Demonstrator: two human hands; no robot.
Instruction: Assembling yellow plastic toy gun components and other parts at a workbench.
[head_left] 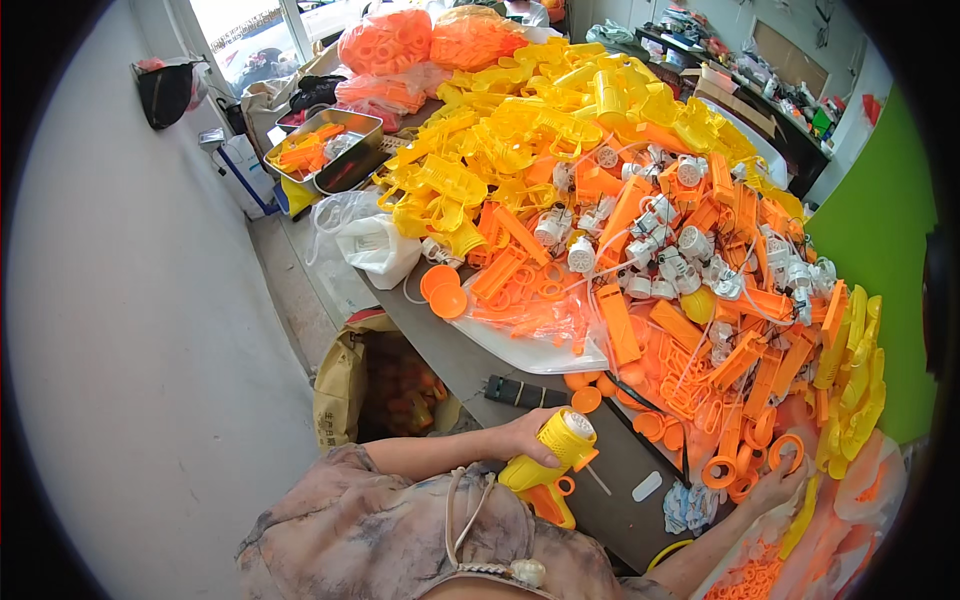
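Yellow housing: lower centre of the frame, held tilted above the table, its barrel (570, 446) pointing up and right, with a white round part (579, 424) in the mouth and an orange piece (553, 503) below.
Left arm: enters from the lower left, forearm nearly level, left hand (528, 437) on the barrel's left side.
Right arm: rises from the lower edge toward the lower right, right hand (776, 488) at the heap's near edge.
Left fingers: closed round the yellow housing, thumb across its near side.
Right fingers: curled at an orange ring (786, 441), apparently touching it; whether they grip it, I cannot tell.
Beside the housing: a white oval piece (647, 486) on the bare table just right, a blue-and-white bundle (690, 508) farther right, a black bar (525, 392) above.
Heap: orange parts (619, 325) and white units (692, 241) at centre right, yellow shells (525, 120) toward the top; it crowds the right hand.
Lower left of centre: an open sack (341, 395) beside the table.
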